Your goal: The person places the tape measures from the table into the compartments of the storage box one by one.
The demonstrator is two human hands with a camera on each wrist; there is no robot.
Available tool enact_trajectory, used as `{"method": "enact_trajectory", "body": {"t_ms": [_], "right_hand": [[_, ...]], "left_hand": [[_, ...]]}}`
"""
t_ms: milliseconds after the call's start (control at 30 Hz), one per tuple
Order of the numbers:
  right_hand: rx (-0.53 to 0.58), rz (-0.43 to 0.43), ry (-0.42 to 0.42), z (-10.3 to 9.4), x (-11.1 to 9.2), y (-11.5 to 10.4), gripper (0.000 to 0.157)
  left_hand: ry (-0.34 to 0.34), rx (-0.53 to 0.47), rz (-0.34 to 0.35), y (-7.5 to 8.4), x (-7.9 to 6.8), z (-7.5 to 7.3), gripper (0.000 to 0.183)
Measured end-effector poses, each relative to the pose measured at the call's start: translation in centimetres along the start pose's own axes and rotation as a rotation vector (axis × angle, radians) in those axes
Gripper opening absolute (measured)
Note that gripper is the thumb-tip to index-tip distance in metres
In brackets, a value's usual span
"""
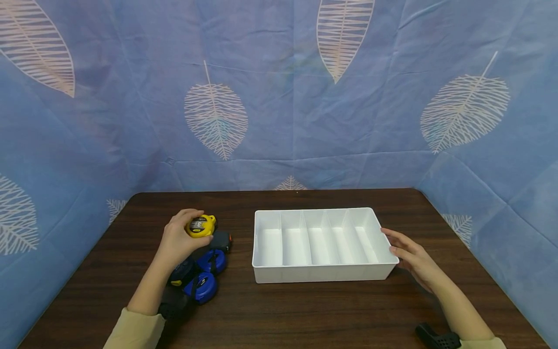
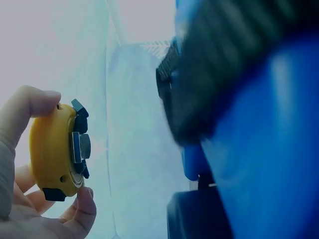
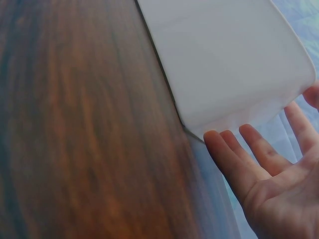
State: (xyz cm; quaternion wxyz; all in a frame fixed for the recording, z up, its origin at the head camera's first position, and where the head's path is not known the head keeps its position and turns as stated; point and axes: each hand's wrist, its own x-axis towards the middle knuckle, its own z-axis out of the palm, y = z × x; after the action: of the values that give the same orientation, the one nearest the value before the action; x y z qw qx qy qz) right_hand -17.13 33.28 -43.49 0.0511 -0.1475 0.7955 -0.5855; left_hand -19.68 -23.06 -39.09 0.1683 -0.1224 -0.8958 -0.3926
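Observation:
My left hand [image 1: 180, 237] pinches a yellow tape measure [image 1: 201, 226] between thumb and fingers, above the far end of a group of other tape measures. From the left wrist, the yellow tape measure [image 2: 52, 149] shows its black trim and metal clip, apart from a large blue one [image 2: 269, 144] at the right. A white divided tray [image 1: 327, 273] stands on the table to the right, its compartments bare. My right hand [image 1: 411, 259] rests at the tray's right end, its fingers extended along the end wall [image 3: 239, 64] and its fingertips right at it.
Two blue tape measures [image 1: 202, 288] lie under and beside the left forearm with several dark ones [image 1: 221, 240], partly hidden by the arm. The dark wooden table [image 1: 305, 312] meets a blue leaf-patterned cloth [image 1: 270, 116] at the back and sides.

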Motion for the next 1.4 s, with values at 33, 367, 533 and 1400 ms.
{"method": "enact_trajectory", "body": {"t_ms": [33,367,533,1400], "right_hand": [[0.000,0.000,0.000,0.0,0.0,0.0,0.050],[0.010,-0.007,-0.001,0.1,0.0,-0.1,0.050],[0.003,-0.013,-0.004,0.0,-0.1,0.0,0.049],[0.008,-0.003,0.010,0.2,0.1,-0.2,0.049]], "left_hand": [[-0.001,-0.005,0.001,0.1,0.0,0.0,0.061],[0.002,-0.030,-0.006,1.1,-0.2,0.3,0.061],[0.011,-0.028,-0.001,1.5,-0.3,0.5,0.061],[0.000,-0.081,0.073,3.8,-0.2,1.8,0.061]]}}
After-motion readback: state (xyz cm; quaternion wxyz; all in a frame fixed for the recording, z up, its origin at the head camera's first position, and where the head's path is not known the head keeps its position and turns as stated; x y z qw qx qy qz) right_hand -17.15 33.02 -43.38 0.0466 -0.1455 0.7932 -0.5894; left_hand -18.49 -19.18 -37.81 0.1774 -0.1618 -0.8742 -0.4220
